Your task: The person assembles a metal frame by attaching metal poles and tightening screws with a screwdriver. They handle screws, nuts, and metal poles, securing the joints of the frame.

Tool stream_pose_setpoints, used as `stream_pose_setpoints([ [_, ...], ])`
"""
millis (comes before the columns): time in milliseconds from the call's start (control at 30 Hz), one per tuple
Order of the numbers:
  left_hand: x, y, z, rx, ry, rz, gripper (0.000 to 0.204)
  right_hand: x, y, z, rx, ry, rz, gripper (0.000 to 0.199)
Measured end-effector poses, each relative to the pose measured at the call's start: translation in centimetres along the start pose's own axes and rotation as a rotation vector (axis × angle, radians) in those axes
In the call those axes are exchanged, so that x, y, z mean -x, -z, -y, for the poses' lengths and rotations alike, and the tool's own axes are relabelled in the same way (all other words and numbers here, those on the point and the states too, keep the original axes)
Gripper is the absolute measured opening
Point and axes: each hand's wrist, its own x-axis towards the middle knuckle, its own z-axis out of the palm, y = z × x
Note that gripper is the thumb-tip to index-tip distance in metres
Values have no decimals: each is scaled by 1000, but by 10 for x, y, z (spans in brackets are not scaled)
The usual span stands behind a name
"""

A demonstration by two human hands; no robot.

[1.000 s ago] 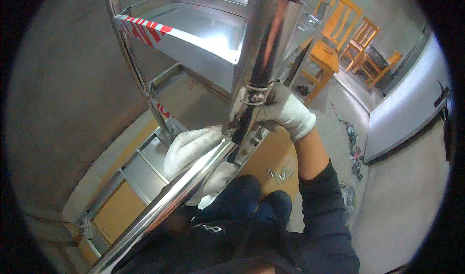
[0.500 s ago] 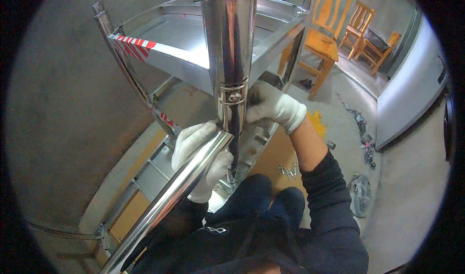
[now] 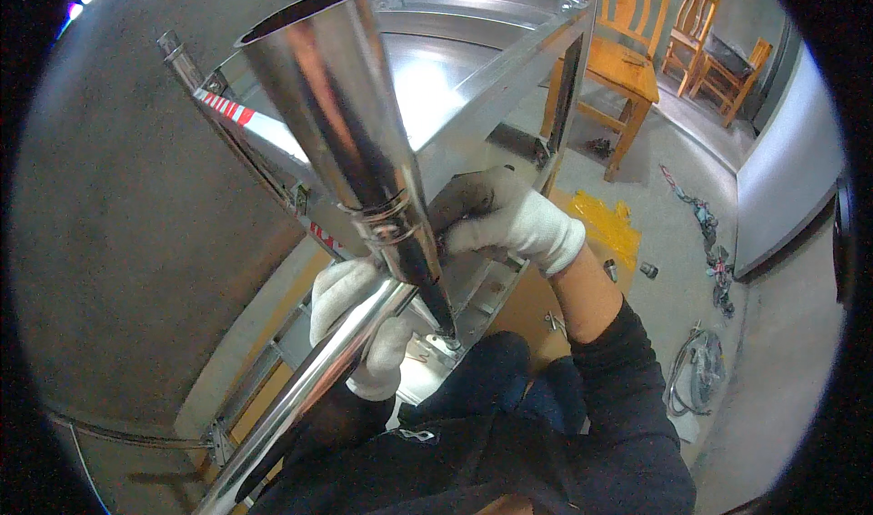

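Note:
A shiny metal post [image 3: 332,106] with an open upper end leans to the left in front of me, with a ridged collar and small fitting partway down. A polished slanting tube [image 3: 314,378] meets it below the collar and runs down to the lower left. My left hand [image 3: 338,298], in a white glove, is closed around this tube near the joint. My right hand [image 3: 509,222], its glove darkened at the fingers, grips the post from the right just below the collar; its fingertips are partly hidden behind the metal.
Behind the post stands a metal rack [image 3: 446,69] with red-and-white striped tape. Wooden chairs [image 3: 623,65] stand at the far right. On the floor lie yellow material [image 3: 605,224], a bagged cable coil [image 3: 698,369] and loose bolts [image 3: 553,322]. A pale door [image 3: 787,169] is at the right.
The post's upper end has tilted left and toward me. Both hands keep their hold around the joint. The view has shifted slightly, showing more of the floor items at the right.

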Motion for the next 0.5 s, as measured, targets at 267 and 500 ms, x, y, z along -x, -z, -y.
stream_pose_setpoints([
  [267, 11, 18, -15, -24, 57, 39, 49, -6, 2, -11, 53, 92, 96, 29],
  [500, 20, 22, -13, -25, 84, 22, 49, -7, 2, -11, 62, 126, 95, 29],
])
